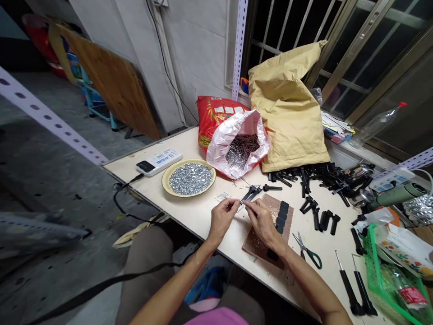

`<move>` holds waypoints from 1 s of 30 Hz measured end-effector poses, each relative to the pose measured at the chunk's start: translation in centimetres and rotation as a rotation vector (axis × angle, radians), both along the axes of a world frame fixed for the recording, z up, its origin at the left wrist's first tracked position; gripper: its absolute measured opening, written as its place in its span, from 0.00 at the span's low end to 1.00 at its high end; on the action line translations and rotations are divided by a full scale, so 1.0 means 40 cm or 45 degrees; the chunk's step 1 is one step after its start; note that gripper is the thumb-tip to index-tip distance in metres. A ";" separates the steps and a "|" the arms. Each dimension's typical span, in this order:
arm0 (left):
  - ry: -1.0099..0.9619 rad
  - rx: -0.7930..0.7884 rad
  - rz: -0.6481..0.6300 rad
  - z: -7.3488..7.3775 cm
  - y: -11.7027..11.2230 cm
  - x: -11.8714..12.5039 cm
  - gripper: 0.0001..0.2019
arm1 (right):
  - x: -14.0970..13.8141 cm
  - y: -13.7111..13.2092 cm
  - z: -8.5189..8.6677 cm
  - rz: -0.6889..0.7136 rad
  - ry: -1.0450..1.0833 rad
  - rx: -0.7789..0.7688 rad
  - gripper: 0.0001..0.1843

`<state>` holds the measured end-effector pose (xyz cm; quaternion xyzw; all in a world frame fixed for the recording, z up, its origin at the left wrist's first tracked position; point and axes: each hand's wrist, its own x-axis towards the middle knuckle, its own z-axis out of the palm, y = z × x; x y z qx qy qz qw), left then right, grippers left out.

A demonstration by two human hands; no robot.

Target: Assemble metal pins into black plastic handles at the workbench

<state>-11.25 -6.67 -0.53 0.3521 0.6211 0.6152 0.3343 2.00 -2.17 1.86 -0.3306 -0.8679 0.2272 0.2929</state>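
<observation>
My left hand [221,221] and my right hand [262,221] meet above the pale table [189,216], with their fingertips pinching a small black plastic part with metal pins [249,195]. Just past them lies a perforated brown board [259,246] with black pads [280,216] on it. A gold-rimmed plate of small silver washers [188,178] stands to the left, and an open white bag of dark nails [238,146] sits behind the hands. A heap of black plastic parts [314,178] spreads to the right.
Green-handled scissors [309,250] lie right of the board. A green plastic basket [382,280] sits at the right table edge, near two long black tools [355,284]. A tan paper sack [287,106] and a red bag [216,119] stand at the back, below a barred window [280,36].
</observation>
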 end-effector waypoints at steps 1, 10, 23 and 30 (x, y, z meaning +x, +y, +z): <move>-0.017 -0.002 0.017 0.002 0.000 0.001 0.11 | 0.001 -0.001 0.002 0.000 -0.021 0.008 0.16; -0.057 0.028 -0.022 0.012 -0.005 -0.002 0.12 | 0.010 -0.017 0.030 -0.066 -0.290 0.073 0.15; -0.885 -0.160 -0.537 -0.012 0.009 -0.020 0.20 | 0.036 -0.040 0.017 -0.198 -0.513 0.387 0.11; -0.976 -0.244 -0.525 -0.011 0.005 -0.020 0.18 | 0.039 -0.039 -0.002 -0.236 -0.575 0.640 0.14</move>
